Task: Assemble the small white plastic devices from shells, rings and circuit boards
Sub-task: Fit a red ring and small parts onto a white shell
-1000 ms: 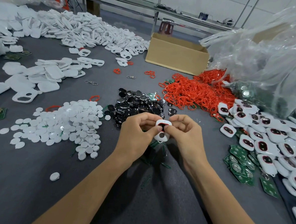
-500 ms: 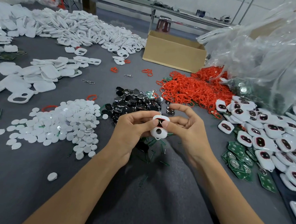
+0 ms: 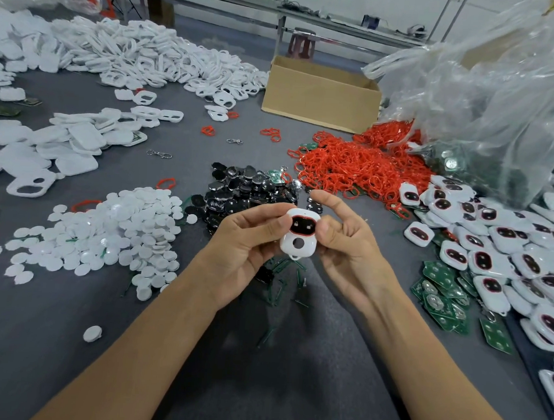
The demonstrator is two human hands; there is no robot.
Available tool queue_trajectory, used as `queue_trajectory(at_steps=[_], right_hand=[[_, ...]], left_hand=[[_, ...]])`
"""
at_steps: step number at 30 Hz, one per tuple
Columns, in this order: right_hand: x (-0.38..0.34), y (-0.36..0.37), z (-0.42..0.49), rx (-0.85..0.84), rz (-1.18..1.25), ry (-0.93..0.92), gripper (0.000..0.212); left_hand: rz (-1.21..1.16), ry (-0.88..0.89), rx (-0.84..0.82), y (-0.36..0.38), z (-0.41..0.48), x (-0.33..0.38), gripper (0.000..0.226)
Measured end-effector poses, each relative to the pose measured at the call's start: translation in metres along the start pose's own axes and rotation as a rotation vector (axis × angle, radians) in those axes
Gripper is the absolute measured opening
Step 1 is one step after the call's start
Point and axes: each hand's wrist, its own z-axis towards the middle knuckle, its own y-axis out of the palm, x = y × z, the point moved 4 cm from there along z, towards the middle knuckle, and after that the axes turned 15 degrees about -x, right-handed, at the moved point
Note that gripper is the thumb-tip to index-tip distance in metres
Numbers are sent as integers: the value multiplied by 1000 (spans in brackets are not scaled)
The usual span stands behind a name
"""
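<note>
A small white shell [image 3: 299, 235] with a red-ringed black window and a round hole below it is held up over the grey table. My left hand [image 3: 246, 240] grips its left side with thumb and fingers. My right hand [image 3: 345, 236] pinches its right side, index finger raised. Behind lie black inserts [image 3: 247, 188], red rings [image 3: 352, 169] and white round caps [image 3: 115, 232]. Green circuit boards [image 3: 442, 294] and finished-looking white shells [image 3: 493, 255] lie at the right.
A cardboard box [image 3: 321, 95] stands at the back. Clear plastic bags [image 3: 489, 102] rise at the right. White shell halves [image 3: 133, 51] are heaped at the back left, flatter white pieces [image 3: 59, 144] at the left. Green offcuts [image 3: 281, 284] lie under my hands.
Both hands have lifted the shell a little and turned its face toward the camera. My right index finger has straightened upward off the shell.
</note>
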Motion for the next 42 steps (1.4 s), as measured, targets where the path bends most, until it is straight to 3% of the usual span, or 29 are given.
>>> queue_trajectory(at_steps=[5,9,14,17,22,28,32,38,42], right_hand=[[-9,4,-2,40,-135,-59,53],[-16,9,-4,127,-482,-127,42],[-15,19,-9,194,-1061,-239,43],[-11,21,-9,189,-1278,-254,43],[-5,18,-9,106,-1110,-162,44],[-11,16,-9,162,-754,-233,42],[-14,14,-9,212,-813,-230,40],[-21,11,-5,391,-1090,-201,33],[-28,52,35,175,-1293,-166,29]], left_hand=[[172,115,92,2,-2,5,16],[253,108,207,-2,-6,2,12],[164,28,137,5,-3,0,27],[136,8,104,3,-2,0,14],[164,-46,170,-3,-3,-1,16],[219,-65,285,-11,-2,-4,17],[330,-67,346,-14,-4,-4,17],[526,-71,411,-19,-6,-3,27],[639,-91,345,-9,-5,-6,29]])
